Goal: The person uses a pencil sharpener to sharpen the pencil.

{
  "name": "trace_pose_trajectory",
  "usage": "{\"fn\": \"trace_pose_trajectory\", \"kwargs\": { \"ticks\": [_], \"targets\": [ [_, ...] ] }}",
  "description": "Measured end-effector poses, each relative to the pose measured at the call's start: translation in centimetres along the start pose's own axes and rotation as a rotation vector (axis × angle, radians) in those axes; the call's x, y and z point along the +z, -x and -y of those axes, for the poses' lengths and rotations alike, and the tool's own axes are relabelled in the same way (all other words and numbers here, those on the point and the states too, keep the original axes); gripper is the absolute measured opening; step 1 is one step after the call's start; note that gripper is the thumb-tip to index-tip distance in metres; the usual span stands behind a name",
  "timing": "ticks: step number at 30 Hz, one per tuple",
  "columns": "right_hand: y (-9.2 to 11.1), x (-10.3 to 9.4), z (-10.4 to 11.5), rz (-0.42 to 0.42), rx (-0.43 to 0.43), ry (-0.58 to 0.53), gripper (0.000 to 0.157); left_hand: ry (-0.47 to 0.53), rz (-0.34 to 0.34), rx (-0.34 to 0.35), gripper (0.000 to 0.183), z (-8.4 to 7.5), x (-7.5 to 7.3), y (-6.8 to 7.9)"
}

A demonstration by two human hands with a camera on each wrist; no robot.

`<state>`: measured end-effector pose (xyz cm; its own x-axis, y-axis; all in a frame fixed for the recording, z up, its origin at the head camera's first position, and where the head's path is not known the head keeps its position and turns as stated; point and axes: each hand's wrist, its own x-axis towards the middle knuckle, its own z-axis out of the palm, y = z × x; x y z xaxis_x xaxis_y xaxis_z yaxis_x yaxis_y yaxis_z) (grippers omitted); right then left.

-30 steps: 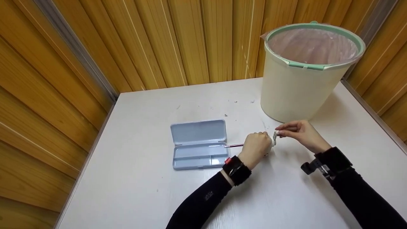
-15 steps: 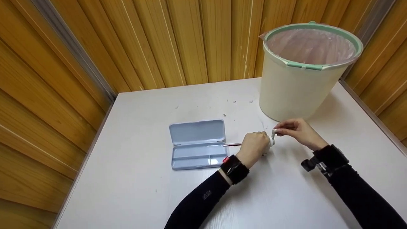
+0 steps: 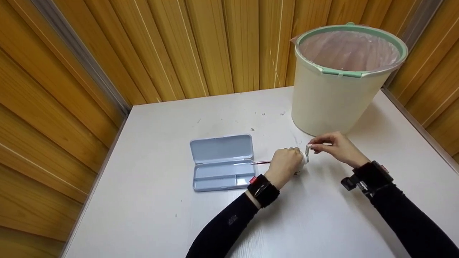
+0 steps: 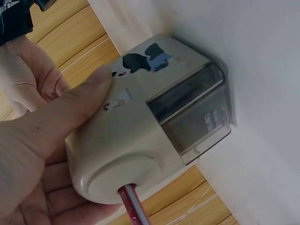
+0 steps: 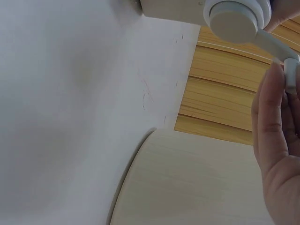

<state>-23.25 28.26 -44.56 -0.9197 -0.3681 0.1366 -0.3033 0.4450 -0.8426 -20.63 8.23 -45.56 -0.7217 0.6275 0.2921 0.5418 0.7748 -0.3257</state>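
1. Little has changed over the last second: in the head view the crank (image 5: pixel 274 44) looks at most slightly straighter, its end near the top of its swing, and both hands keep their places.
2. The left hand (image 3: pixel 285 163) is wrapped round the body of the cow-patterned, hand-crank pencil sharpener (image 4: pixel 126 122), thumb along one side and fingers round the other.
3. The right hand (image 3: pixel 339 148) pinches the crank's small white knob (image 5: pixel 290 77) between its fingertips.
4. The sharpener is towards the desk's (image 3: pixel 150 161) right edge, on the near side of the cream bin (image 3: pixel 322 100), which occupies the far right corner.
5. A dark red pencil (image 4: pixel 134 204) sits in the sharpener's hole; its free end overlaps the right rim of the blue pencil case (image 3: pixel 222 148) in the head view, though I cannot tell whether they touch.
6. For the work in hand, I judge that pencil, sharpener and crank are all set for turning. The pencil's visible length looks much the same, so no progress can be read from it, and its point is hidden inside.
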Motion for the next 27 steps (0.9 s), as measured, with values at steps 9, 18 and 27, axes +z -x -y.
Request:
{"fn": "trace_pose_trajectory", "kwargs": {
  "ticks": [9, 18, 27],
  "targets": [
    [-0.6, 0.18, -0.26, -0.03, -0.018, 0.058, 0.02, 0.006, -0.029, -0.009, 0.014, 0.06, 0.13, 0.16],
    [-0.69, 0.13, -0.43, -0.002, 0.018, 0.021, 0.021, 0.07, -0.031, 0.01, 0.027, 0.32, 0.55, 0.79],
    [-0.83, 0.25, -0.49, 0.0, 0.02, -0.002, 0.021, 0.143, 0.049, -0.001, 0.026, 0.96, -0.06, 0.6]
  ]
}}
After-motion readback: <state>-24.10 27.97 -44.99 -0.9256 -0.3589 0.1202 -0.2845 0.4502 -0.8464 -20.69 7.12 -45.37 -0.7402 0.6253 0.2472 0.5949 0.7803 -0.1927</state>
